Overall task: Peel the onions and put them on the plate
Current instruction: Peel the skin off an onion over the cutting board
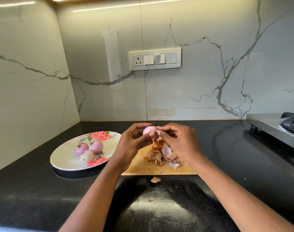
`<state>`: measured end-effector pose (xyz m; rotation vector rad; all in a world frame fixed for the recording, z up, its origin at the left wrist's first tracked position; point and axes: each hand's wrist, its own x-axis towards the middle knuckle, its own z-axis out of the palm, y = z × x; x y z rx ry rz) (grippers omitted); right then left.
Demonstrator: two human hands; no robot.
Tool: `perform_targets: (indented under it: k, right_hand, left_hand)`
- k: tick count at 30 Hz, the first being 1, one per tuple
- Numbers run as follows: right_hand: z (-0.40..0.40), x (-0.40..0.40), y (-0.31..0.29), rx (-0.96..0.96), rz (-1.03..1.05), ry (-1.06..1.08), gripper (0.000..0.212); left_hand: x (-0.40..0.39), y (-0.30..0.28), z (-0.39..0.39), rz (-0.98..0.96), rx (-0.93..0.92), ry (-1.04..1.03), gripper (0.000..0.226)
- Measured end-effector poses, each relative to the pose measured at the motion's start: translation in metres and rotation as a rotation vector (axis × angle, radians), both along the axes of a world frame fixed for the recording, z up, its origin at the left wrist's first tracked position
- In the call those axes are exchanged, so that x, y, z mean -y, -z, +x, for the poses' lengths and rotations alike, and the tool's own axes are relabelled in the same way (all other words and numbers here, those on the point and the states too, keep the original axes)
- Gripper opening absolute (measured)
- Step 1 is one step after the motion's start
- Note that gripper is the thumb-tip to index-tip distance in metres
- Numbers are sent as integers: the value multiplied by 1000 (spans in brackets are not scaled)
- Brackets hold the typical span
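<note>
Fingertips first: the left hand has its thumb and fingers curled round a small pink onion, cradling it from the left and below, lifted above the cutting board. The right hand comes in from the other side, thumb and forefinger pinched tight at the onion's right edge, on what looks like a last scrap of skin, though the scrap itself is too small to make out. A wisp of brown skin dangles beneath the bulb.

This onion looks almost bare, smooth and glossy, so I'd judge it slippery once the papery layer is gone. It's light and firm, no trouble to hold in one hand, but a hard squeeze could bruise or split the outer flesh. The best hold is the one in play: cup the round body, and pick at the root or tip end, where the dry skin lifts. That skin is brittle and tears in flakes, so short pulls should serve better than one long strip.

Below the hands, a heap of peels, brown and pale, sits on the wooden cutting board. One flake has dropped onto the black counter just in front of the board.

Off to the left, the flowered plate holds the peeled onions, clustered together and touching. The held onion goes there next, I'd say.
</note>
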<state>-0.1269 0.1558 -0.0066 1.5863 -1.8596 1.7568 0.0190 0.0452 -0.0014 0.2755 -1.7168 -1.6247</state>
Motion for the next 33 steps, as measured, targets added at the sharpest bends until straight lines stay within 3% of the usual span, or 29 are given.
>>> perform_targets:
  k: [9,17,33]
  right_hand:
    - [-1,-2,1,33,-3,12,8]
    - [3,-1,-1,100,31,-109,24]
    - [2,2,-1,125,-14,43,2]
  left_hand:
    - [1,1,-1,28,-4,12,46]
    - [2,0,0,34,-25,-6,47]
    - [0,-1,1,10,-10,-6,50]
